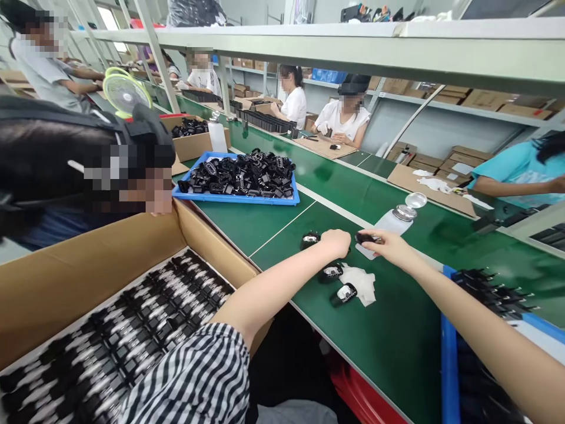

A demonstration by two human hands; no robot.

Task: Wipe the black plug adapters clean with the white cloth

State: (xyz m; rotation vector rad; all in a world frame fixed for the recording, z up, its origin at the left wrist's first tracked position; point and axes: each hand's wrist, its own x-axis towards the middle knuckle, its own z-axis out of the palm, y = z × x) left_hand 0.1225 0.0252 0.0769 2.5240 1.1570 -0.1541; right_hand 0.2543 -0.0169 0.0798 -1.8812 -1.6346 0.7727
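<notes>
Caught mid-job: pinched a black part (364, 238) in the right hand (388, 246) over the green desk (397, 330).
Gripped it between thumb and fingers, close to the pale strip (339, 213) and apparently in front of a bottle (392, 221). Had the left hand (336, 242) curled closed just beside; could not tell whether gripping anything. Judged the work partway: saw three pale-faced units (343, 295) toward the desk's near edge, two by a white cloth (364, 285), a loose heap (247, 174) in the blue tray (238, 201) farther left, and packed rows (145, 318) in the cardboard box (88, 277) against the near edge; could not tell which were done, which left. Pointed the black part's bare end toward the left hand, long axis seemingly aslant to the near edge.
</notes>
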